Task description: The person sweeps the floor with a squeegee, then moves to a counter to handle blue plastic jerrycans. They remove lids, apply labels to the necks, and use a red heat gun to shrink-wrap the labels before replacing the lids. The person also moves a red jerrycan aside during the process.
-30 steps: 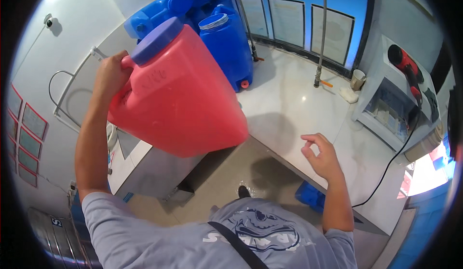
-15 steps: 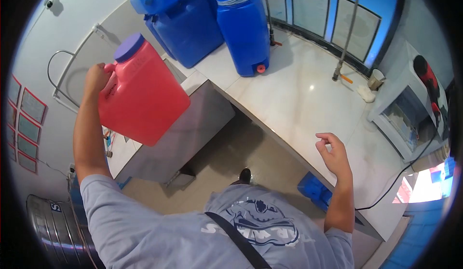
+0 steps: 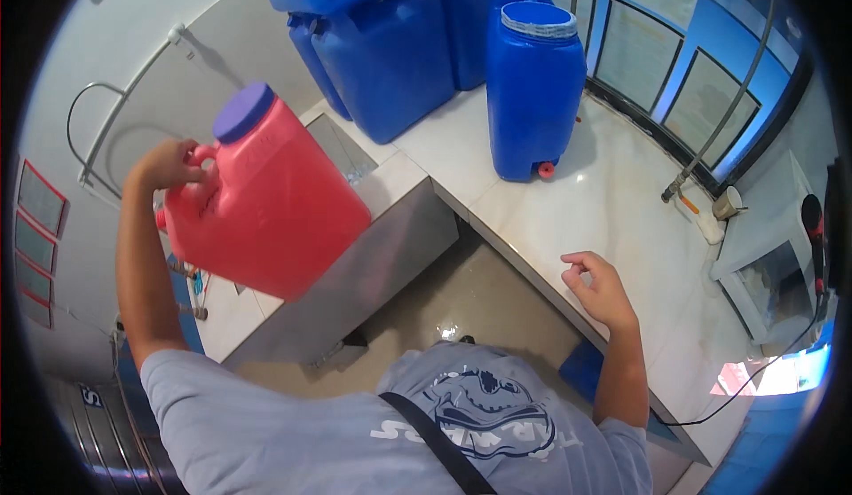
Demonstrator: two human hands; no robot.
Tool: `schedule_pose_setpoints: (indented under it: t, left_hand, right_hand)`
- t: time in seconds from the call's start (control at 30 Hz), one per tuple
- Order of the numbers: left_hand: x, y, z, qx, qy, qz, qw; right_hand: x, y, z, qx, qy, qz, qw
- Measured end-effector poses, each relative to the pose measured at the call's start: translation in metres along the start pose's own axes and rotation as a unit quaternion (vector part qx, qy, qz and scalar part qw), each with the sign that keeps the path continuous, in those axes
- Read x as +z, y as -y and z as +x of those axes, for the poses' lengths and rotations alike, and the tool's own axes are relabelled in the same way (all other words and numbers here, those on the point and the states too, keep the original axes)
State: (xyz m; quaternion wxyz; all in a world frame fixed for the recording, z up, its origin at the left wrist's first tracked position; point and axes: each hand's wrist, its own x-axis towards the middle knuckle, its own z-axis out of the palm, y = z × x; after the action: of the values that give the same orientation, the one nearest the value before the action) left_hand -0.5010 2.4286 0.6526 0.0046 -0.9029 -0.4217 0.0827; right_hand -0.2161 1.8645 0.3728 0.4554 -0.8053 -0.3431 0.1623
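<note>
My left hand (image 3: 169,165) is closed round the handle of a red jug (image 3: 271,207), a big container with a purple screw cap (image 3: 244,112). The jug hangs tilted in the air, in front of the left counter and the opening in its top. My right hand (image 3: 596,293) holds nothing. It hovers by the front edge of the right counter, fingers loosely bent, with a gap between thumb and forefinger.
An uncapped blue container (image 3: 535,96) with a red tap stands on the white counter (image 3: 612,220). Several blue jugs (image 3: 382,60) crowd the back. Right lie a cup (image 3: 728,202), a valved pipe (image 3: 710,149) and a grey-white box (image 3: 768,291) with a black cable.
The view has shifted left, so the counter and blue containers sit further right. The red jug stays in my left hand, a little nearer the counter's corner. My right hand stays empty.
</note>
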Motion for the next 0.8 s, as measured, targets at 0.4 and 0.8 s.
schedule_pose_setpoints:
  t: [0.4, 0.8]
  left_hand:
    - [-0.032, -0.316, 0.172, 0.257, 0.004, -0.773, 0.580]
    - [-0.095, -0.279, 0.249, 0.304, -0.570, -0.602, 0.469]
  right_hand:
    - [0.029, 0.059, 0.023, -0.071, -0.010, -0.020, 0.997]
    - [-0.003, -0.019, -0.158, 0.189, -0.218, -0.064, 0.955]
